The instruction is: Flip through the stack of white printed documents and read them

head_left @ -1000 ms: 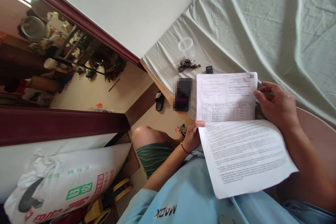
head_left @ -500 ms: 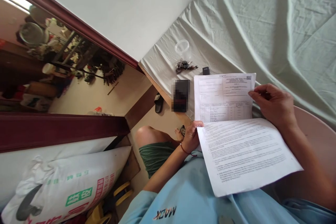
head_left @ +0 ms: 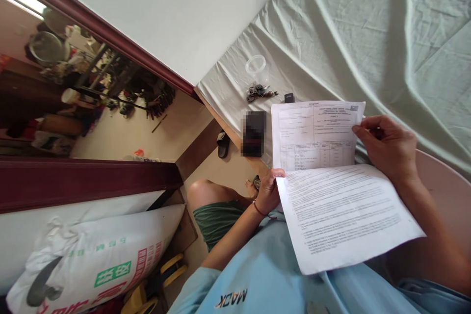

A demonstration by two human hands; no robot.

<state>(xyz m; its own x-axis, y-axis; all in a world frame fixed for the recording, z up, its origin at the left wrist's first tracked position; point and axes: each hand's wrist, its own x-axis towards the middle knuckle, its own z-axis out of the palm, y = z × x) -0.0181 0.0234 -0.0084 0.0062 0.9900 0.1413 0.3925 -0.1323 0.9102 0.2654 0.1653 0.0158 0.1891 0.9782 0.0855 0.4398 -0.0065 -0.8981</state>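
Observation:
Printed papers (head_left: 346, 216) lie open in front of me, one sheet folded down toward my shirt and a form page (head_left: 312, 132) with a table showing above it. My left hand (head_left: 269, 190) is closed on their left edge at the fold, thumb on top. At the upper right edge of the form page, my right hand (head_left: 390, 144) pinches the paper between thumb and fingers. Just past the top of the page, a small black object (head_left: 289, 98) lies partly covered. A blurred-out dark rectangular object (head_left: 254, 133) rests left of the papers.
On the cloth-covered surface (head_left: 331, 59) sit a bunch of keys (head_left: 259, 92) and a clear plastic cup (head_left: 256, 66). A pink round-edged seat or tub (head_left: 441, 191) is at right. Lower left stand a white sack (head_left: 91, 260) and a sandal (head_left: 222, 144) lies on the floor.
My right hand has shifted slightly right, drawing the form page's upper right corner outward with it. My left hand stays at the fold.

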